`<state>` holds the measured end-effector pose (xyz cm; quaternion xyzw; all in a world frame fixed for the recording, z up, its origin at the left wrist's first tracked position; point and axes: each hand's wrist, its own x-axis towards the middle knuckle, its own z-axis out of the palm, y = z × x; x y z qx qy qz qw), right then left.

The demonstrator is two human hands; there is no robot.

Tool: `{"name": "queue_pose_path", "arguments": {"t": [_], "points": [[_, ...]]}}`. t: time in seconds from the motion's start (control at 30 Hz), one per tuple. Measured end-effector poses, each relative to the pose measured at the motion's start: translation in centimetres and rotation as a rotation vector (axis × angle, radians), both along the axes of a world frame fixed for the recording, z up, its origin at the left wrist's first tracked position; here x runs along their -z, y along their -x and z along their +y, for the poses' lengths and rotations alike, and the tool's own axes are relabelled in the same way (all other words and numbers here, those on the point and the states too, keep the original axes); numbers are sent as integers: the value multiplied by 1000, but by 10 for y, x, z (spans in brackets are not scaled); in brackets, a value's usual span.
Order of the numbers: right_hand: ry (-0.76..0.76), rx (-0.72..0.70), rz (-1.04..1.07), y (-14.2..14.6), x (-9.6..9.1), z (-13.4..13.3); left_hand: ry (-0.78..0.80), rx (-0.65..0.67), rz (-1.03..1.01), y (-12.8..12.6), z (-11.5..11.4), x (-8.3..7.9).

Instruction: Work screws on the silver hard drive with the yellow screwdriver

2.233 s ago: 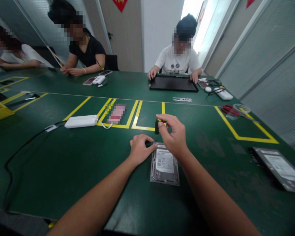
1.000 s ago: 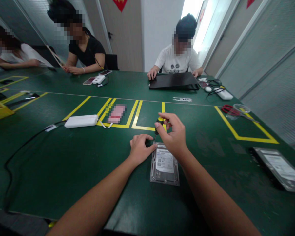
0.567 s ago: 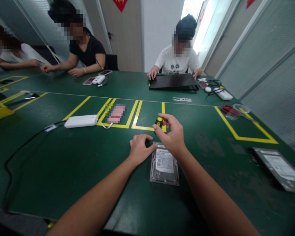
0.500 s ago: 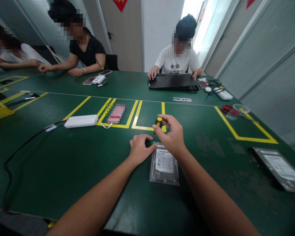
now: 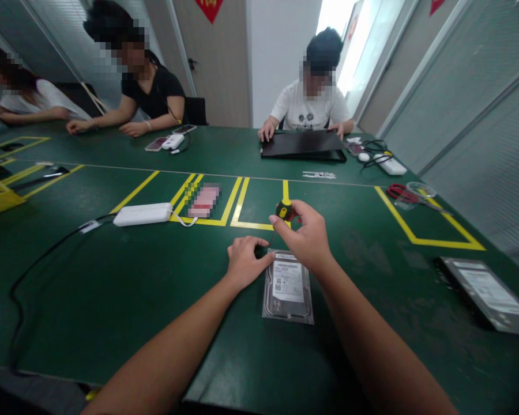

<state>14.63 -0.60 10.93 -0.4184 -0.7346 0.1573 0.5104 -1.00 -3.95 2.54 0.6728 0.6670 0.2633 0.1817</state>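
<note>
A silver hard drive [image 5: 288,288] with a white label lies flat on the green table in front of me. My left hand [image 5: 247,259] grips its far left corner, thumb on the top and bent fingers beside the edge. In my right hand [image 5: 305,230] is a small black-and-yellow screwdriver [image 5: 284,210], pinched by the handle between thumb and fingers. Its thin shaft slants down to the drive's far left corner, close to my left fingertips. The exact contact of the tip is too small to make out.
A second hard drive [image 5: 486,293] lies at the right. Red-handled scissors [image 5: 400,193] and a clear plastic cup [image 5: 420,190] are beyond it. A white power bank [image 5: 142,214] with a black cable and a phone [image 5: 205,200] lie left. Across the table, a person handles a black panel [image 5: 303,144].
The screwdriver handle has tilted to the right and more of it shows; my right hand has shifted slightly right with it. My left hand keeps its place on the hard drive.
</note>
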Motion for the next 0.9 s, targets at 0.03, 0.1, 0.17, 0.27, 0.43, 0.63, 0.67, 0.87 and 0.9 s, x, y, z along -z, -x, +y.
{"name": "queue_pose_path", "arguments": {"t": [0.03,0.1,0.17,0.27,0.43,0.63,0.67,0.87,0.9], "points": [[-6,3,-1,-3,-7,-3,-1,2,0,0,0,0],[-19,7,-29,-9,-21,-9,-2,1,-1,0,-1,0],[-11,-18,-61,-17,-35,-16,-1,-3,0,-1,-2,0],[1,-48,-133,-27,-50,-27,1,-4,3,-1,-2,0],[38,107,-358,-44,-50,-37,-12,12,16,-1,-3,1],[123,204,-555,-80,-12,-53,-27,18,24,-1,-4,3],[107,209,-575,-88,-3,-57,-28,19,23,-1,-4,3],[-7,111,-709,-126,46,-67,-43,25,14,-2,-5,4],[-24,100,-724,-129,53,-67,-48,27,12,-2,-6,4]]}}
